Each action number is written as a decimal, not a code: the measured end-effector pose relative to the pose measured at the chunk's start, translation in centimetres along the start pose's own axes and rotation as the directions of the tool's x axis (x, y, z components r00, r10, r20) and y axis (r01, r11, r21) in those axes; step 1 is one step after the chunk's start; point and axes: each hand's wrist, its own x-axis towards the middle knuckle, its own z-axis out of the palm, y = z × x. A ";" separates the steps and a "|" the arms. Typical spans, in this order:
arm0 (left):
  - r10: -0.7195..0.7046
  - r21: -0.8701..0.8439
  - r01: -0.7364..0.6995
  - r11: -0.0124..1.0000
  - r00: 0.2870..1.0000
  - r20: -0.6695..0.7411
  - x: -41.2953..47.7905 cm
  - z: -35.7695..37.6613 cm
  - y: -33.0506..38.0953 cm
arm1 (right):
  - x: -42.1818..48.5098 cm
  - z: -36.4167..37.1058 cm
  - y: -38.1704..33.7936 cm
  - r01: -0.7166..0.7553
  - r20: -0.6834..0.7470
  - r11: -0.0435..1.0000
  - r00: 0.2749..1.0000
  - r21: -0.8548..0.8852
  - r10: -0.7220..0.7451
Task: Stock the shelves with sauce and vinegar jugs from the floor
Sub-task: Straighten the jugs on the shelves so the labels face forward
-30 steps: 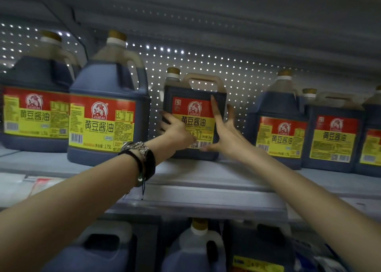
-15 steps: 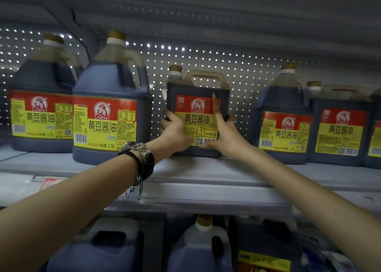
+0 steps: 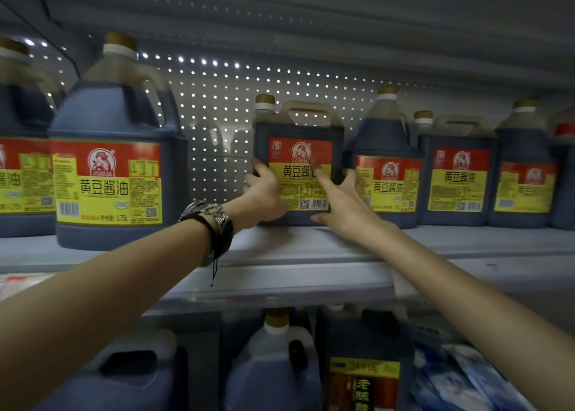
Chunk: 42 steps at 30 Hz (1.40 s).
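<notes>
Jug [image 3: 297, 161] labelled 黄豆酱油 stands on shelf [image 3: 311, 247], left hand [image 3: 264, 192] gripping its side, right hand [image 3: 342, 205] pressing flat-fingered.

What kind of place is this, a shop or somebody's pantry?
Most likely a shop aisle: many same-label sauce jugs line a metal shelf with a perforated back panel, with further jugs below.
</notes>
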 end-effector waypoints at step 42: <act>0.378 0.580 -0.101 0.809 0.844 -0.381 -9.7 -15.6 -17.1 | -3.2 1.9 -17.8 0.390 -0.102 0.917 0.912 -0.086 -0.397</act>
